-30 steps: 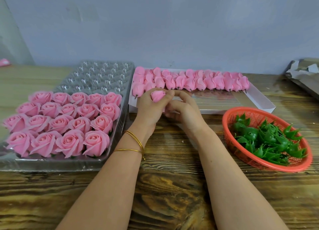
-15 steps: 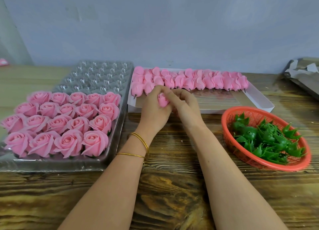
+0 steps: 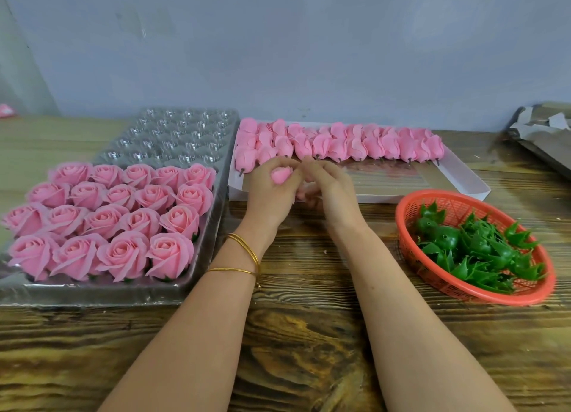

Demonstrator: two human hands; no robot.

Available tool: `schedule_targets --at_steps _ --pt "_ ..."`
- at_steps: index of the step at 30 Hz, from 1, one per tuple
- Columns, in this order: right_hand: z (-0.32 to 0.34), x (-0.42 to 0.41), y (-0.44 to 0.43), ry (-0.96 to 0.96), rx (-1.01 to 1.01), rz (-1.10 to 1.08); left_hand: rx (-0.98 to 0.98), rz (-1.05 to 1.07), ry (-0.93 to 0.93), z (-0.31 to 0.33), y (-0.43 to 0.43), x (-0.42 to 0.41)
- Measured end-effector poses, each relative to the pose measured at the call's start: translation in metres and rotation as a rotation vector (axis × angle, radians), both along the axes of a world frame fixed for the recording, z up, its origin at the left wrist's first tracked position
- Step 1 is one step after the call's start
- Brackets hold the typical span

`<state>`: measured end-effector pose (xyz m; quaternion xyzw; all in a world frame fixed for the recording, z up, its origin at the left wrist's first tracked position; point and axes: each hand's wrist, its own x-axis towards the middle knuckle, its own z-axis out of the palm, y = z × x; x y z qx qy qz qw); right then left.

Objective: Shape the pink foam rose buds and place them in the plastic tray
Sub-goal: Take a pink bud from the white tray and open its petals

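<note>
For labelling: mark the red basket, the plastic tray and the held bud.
red basket (image 3: 460,205), head view, bare back mesh wall.
plastic tray (image 3: 182,133), head view, empty far cells.
held bud (image 3: 280,175), head view, pink top.

You're at a dark, heavy-grained wooden table (image 3: 296,343) set against a plain grey-blue wall (image 3: 309,47). The far-left top is paler wood (image 3: 43,139). The light is soft and even.

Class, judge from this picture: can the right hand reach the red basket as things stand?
Probably yes. The basket sits open just right of the right hand, nothing between them, though that hand must first let go of the bud.
</note>
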<state>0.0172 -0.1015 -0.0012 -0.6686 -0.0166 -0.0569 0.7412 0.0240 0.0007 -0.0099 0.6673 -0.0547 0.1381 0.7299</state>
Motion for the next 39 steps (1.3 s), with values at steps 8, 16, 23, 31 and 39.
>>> schedule_targets --at_steps 8,16,23,31,39 --pt "0.002 -0.009 0.002 -0.050 -0.155 0.159 -0.351 -0.018 0.121 0.011 0.002 -0.001" --pt "-0.002 -0.007 0.005 -0.167 -0.233 0.094 -0.354 -0.068 0.132 0.012 0.001 -0.004" --pt "0.001 -0.011 0.003 -0.084 -0.174 0.165 -0.306 -0.098 0.117 0.009 0.005 -0.001" --pt "0.003 -0.010 0.003 -0.057 -0.145 0.204 -0.282 -0.094 0.108 0.007 0.007 0.002" --pt "-0.004 -0.009 0.008 -0.129 -0.179 0.142 -0.270 -0.012 0.085 0.005 0.004 0.003"
